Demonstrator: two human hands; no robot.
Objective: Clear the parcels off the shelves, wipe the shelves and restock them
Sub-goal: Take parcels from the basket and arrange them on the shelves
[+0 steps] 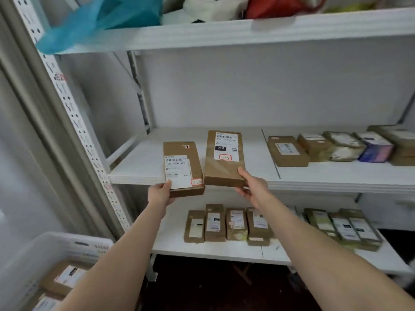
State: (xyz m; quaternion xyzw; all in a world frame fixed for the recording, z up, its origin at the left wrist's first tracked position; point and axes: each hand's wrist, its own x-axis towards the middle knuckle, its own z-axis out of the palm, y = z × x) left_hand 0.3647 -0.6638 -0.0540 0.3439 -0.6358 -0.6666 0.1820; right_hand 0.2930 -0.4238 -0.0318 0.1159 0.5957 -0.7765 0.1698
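Single head-worn view, facing forward and down; close to white shelves (314,182), wide-angle

Middle shelf (139,162) left bare; parcel row (332,147) blocks right.

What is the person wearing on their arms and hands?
Nothing that shows. The left arm and right arm are bare to the picture's edge, no sleeves in view. The left hand and right hand have no gloves, and no watch or bracelet shows at either wrist.
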